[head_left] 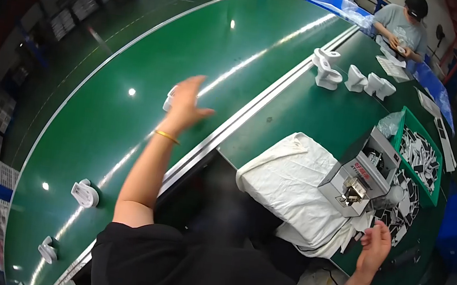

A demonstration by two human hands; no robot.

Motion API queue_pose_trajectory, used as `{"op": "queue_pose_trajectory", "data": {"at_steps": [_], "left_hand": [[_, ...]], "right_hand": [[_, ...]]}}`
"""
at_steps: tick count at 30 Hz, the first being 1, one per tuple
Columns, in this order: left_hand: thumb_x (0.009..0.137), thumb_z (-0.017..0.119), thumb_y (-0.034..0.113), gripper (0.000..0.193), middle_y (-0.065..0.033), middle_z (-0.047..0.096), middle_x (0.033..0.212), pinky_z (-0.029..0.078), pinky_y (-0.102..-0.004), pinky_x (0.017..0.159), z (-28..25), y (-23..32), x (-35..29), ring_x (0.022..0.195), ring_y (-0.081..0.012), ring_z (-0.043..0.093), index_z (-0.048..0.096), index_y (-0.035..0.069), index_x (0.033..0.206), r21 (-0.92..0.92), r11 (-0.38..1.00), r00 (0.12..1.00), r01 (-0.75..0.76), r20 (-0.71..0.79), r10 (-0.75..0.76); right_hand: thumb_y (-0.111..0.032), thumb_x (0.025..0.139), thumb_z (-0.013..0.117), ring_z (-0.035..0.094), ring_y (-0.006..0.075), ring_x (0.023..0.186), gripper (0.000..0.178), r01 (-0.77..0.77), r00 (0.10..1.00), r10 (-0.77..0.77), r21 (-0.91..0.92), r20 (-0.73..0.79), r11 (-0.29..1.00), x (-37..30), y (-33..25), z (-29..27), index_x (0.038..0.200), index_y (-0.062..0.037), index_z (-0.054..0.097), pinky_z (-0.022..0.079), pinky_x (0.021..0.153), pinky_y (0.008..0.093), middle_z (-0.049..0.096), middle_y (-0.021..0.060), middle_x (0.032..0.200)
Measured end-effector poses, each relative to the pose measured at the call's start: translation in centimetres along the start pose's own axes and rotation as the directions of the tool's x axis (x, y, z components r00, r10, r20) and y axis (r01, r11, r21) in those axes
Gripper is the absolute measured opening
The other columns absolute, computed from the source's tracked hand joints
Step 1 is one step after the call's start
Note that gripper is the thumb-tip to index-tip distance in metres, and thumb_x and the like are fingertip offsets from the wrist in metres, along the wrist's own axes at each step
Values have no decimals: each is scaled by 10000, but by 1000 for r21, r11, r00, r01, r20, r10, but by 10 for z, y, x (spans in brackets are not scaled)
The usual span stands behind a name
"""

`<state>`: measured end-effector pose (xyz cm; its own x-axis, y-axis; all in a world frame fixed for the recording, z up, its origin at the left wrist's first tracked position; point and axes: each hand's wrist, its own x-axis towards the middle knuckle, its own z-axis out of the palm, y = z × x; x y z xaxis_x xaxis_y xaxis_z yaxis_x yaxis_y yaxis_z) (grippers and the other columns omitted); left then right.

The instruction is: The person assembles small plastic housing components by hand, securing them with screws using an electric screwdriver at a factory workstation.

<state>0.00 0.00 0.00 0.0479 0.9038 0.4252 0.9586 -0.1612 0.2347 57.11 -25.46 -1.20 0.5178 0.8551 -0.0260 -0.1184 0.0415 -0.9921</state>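
My left hand [187, 105] reaches over the green conveyor belt [149, 83], thumb and fingers spread. Just beyond it is a white plastic part [169, 99], partly hidden by the hand; whether they touch is unclear. Two more white curved plastic parts [85, 194] lie on the belt at the near left. At the right, my right hand [374, 248] is closed in a pinch near small black and white strips. A small dark bit shows at its fingertips, too small to name. Beside it stands a grey box-shaped machine [359, 180] with an open top, on a white cloth [288, 173].
A green tub [440, 170] holds many small black and white pieces, with more piled loose beside it. Several white plastic parts [356, 78] stand on the far worktable. Another person [408, 28] sits at the far right, handling a white part. A metal rail [256, 106] separates belt and worktable.
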Motion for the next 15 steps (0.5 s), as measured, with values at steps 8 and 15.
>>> {"op": "queue_pose_trajectory", "data": {"at_steps": [8, 15], "left_hand": [[586, 799, 27, 976, -149, 572, 1258, 448, -373, 1012, 14, -82, 16, 1164, -271, 557, 332, 65, 1443, -281, 960, 906, 15, 410, 105], [732, 740, 111, 429, -54, 615, 944, 476, -273, 738, 13, -88, 29, 834, -123, 578, 528, 28, 1095, -403, 884, 824, 235, 565, 39]], "right_hand": [[-90, 909, 626, 594, 88, 651, 170, -95, 994, 90, -101, -54, 990, -35, 22, 39, 1039, 19, 622, 459, 572, 209, 667, 64, 793], [-87, 869, 689, 630, 98, 688, 115, 52, 934, -244, -576, -261, 816, -31, 26, 13, 928, 11, 676, 489, 631, 236, 685, 47, 778]]}}
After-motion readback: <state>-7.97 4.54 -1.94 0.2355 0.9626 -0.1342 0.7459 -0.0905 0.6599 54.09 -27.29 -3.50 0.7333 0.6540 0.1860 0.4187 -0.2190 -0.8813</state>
